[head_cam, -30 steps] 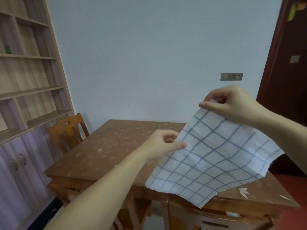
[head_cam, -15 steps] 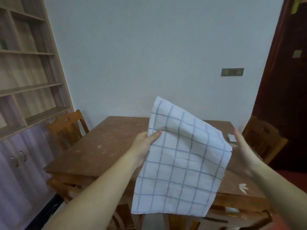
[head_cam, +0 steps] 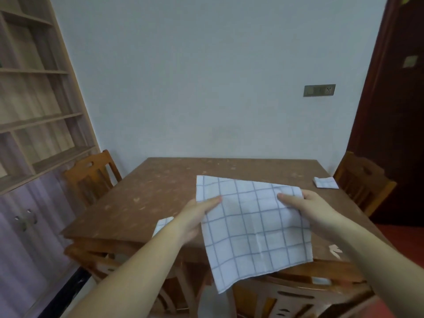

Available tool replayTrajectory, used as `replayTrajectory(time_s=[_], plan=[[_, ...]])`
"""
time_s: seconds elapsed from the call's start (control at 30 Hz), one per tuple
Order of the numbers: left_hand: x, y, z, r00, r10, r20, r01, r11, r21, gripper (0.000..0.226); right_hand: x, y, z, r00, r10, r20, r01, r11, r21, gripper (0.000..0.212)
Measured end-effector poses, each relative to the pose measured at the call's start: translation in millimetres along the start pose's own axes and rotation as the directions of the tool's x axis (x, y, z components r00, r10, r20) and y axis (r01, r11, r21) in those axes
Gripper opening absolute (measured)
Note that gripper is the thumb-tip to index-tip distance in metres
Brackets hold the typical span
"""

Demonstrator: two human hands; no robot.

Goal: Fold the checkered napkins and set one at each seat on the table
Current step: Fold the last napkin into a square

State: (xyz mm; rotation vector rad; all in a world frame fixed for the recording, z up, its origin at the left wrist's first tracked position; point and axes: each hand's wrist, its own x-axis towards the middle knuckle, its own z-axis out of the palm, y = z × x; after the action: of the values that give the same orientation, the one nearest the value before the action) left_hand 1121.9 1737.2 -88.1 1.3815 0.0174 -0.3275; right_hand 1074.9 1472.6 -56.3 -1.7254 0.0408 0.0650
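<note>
Since 0.5 s ago: right hand (head_cam: 308, 208) rejoined the napkin (head_cam: 254, 228); I log both hands pinching its top edge, left hand (head_cam: 196, 216) at 9 o'clock, right at 3. It hangs over the table (head_cam: 142, 203) near edge. Folded napkin (head_cam: 326, 182) lies at 1 o'clock.

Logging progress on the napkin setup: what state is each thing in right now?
Held napkin: open, hanging, pinched at both top corners.
Left hand: gripping its left corner.
Right hand: gripping its right corner.
Folded napkin: lying on the table by the right chair.
Near-left napkin: on the table, mostly hidden.
</note>
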Motion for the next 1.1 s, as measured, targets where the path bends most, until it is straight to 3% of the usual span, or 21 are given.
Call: replayTrajectory(time_s=[0.1, 0.17, 0.33, 0.43, 0.53, 0.67, 0.77, 0.8, 0.87, 0.9, 1.0, 1.03, 1.1], plan=[[-3, -17, 2, 0.997, -0.057, 0.049, 0.056, 0.998, 0.027, 0.033, 1, 6, -7, 0.999, 0.019, -0.046, -0.019, 1.0, 0.005, 0.021], [-2, -19, 3, 0.999, -0.045, 0.01, 0.045, 0.998, 0.05, 0.021, 4, 12, -13, 0.996, 0.047, -0.072, -0.047, 0.999, 0.008, 0.019], [1, -8, 7, 0.991, 0.042, -0.123, -0.033, 0.996, 0.078, 0.022, 10, 19, -23, 0.995, 0.055, -0.085, -0.053, 0.998, 0.027, 0.015], [4, -2, 11, 0.967, 0.106, -0.231, -0.095, 0.994, 0.06, 0.014, 13, 25, -26, 0.98, 0.023, -0.198, -0.021, 1.0, 0.012, 0.037], [4, 3, 18, 0.92, 0.271, -0.283, -0.21, 0.951, 0.228, 0.019, 13, 28, -29, 0.958, -0.062, -0.279, 0.034, 0.994, -0.105, 0.064], [2, 9, 29, 0.803, 0.529, -0.273, -0.404, 0.821, 0.404, 0.034, 8, 30, -34, 0.97, -0.183, -0.161, 0.108, 0.914, -0.39, 0.029], [2, 18, 37, 0.692, 0.658, -0.298, -0.475, 0.725, 0.499, 0.026, 2, 31, -36, 0.965, -0.238, -0.112, 0.138, 0.82, -0.556, 0.012], [2, 21, 39, 0.658, 0.7, -0.278, -0.507, 0.685, 0.523, 0.025, 0, 30, -36, 0.969, -0.231, -0.089, 0.136, 0.796, -0.589, 0.01], [3, 26, 43, 0.617, 0.759, -0.206, -0.566, 0.61, 0.554, 0.027, -4, 32, -37, 0.982, -0.186, -0.037, 0.112, 0.725, -0.68, 0.034], [3, 27, 45, 0.614, 0.771, -0.171, -0.582, 0.588, 0.561, 0.027, -5, 32, -37, 0.987, -0.163, -0.007, 0.107, 0.678, -0.727, 0.04], [-4, 32, 54, 0.672, 0.739, -0.044, -0.602, 0.58, 0.549, 0.026, -11, 26, -31, 0.991, -0.091, 0.096, 0.131, 0.573, -0.809, 0.02], [-6, 33, 58, 0.689, 0.725, 0.002, -0.606, 0.575, 0.55, 0.026, -12, 22, -25, 0.985, -0.096, 0.146, 0.174, 0.566, -0.806, 0.03], [-11, 33, 69, 0.698, 0.709, 0.099, -0.624, 0.534, 0.57, 0.026, -13, 12, -9, 0.96, -0.179, 0.214, 0.279, 0.649, -0.708, 0.033]])
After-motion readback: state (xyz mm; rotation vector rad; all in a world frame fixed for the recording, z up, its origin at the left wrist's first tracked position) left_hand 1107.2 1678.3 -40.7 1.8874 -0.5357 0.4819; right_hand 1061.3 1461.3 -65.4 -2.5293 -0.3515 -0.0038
